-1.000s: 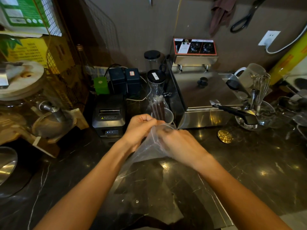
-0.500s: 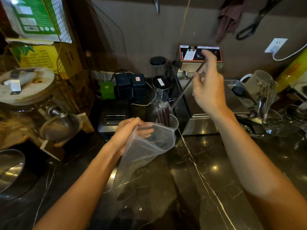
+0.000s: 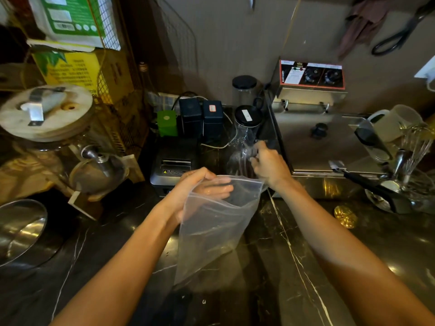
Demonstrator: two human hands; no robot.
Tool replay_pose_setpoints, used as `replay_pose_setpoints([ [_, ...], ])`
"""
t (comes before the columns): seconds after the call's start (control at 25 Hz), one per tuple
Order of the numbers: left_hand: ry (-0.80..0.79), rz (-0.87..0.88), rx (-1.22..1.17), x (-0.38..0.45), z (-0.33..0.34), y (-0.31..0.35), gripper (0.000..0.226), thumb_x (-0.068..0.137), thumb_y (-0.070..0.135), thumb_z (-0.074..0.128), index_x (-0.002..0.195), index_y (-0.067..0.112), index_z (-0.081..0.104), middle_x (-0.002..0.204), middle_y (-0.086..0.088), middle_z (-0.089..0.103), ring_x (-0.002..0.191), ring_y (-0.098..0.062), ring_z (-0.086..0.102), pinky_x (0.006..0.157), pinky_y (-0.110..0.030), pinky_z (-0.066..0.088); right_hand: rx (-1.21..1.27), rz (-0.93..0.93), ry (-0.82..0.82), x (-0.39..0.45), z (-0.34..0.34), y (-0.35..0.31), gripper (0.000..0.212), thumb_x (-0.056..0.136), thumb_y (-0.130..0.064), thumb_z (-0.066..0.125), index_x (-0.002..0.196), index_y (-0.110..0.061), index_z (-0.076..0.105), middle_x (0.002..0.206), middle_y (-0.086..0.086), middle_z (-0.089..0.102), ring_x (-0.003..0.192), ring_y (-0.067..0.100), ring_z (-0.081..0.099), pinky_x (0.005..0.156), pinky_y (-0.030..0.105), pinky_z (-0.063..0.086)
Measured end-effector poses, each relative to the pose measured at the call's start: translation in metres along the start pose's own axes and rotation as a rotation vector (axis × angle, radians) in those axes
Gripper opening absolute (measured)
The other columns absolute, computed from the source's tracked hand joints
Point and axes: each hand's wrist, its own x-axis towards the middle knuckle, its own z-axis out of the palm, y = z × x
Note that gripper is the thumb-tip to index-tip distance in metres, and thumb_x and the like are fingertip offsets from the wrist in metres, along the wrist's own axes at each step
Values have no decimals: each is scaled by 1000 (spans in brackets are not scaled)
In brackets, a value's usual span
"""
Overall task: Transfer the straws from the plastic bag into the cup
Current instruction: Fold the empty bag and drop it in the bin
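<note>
My left hand grips the rim of a clear zip plastic bag and holds its mouth open above the dark marble counter. No straws show inside the bag. Just behind it stands the clear cup, mostly hidden by the bag and my hands. Dark brown straws in clear wrappers stand in the cup. My right hand is at the tops of those straws, with its fingertips pinched on one of them.
A steel fryer stands right of the cup, a black receipt printer left of it, and black-lidded jars behind. A glass bowl of utensils and a gold disc are on the right. A steel bowl is at the left.
My right hand pulled a straw out of the bag, lifted it high, then came down to the cup with it. My left hand kept hold of the bag.
</note>
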Motion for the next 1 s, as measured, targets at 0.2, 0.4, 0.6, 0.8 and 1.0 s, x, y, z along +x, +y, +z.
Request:
replay_pose_setpoints([
  [0.2,-36,-35,19,13,2,-7,30,92,13,57,111,-8,68,128,-24,70,119,-35,69,95,-38,60,75,66,-4,-9,1,12,31,101,-25,62,129,-12,58,98,11,74,94,31,71,75,38,54],
  [0.4,-46,-107,41,22,11,-11,44,93,20,55,128,-6,65,129,-20,71,120,-30,69,106,-41,50,461,183,-18,-51,-22,28,18,103,-8,56,103,-17,71,107,5,74,74,18,71,60,40,60],
  [0.6,-40,-165,6,25,25,-19,40,96,26,50,116,1,73,119,-20,74,108,-29,71,107,-43,48,1009,172,-433,-114,-42,58,41,90,7,53,125,-6,70,101,9,77,58,16,58,50,27,45],
  [0.8,-33,-133,39,20,45,-32,28,98,23,54,101,3,73,95,-16,77,82,-25,77,75,-33,64,922,124,-368,-146,-43,69,22,100,-16,64,119,-8,73,71,2,64,54,14,51,50,25,41],
  [1.0,-174,-166,-71,20,32,-48,88,92,76,41,146,6,53,147,-23,57,138,-40,52,119,-57,34,1007,337,-64,-169,-39,84,27,97,-25,70,97,2,72,61,10,53,48,17,43,50,32,36],
])
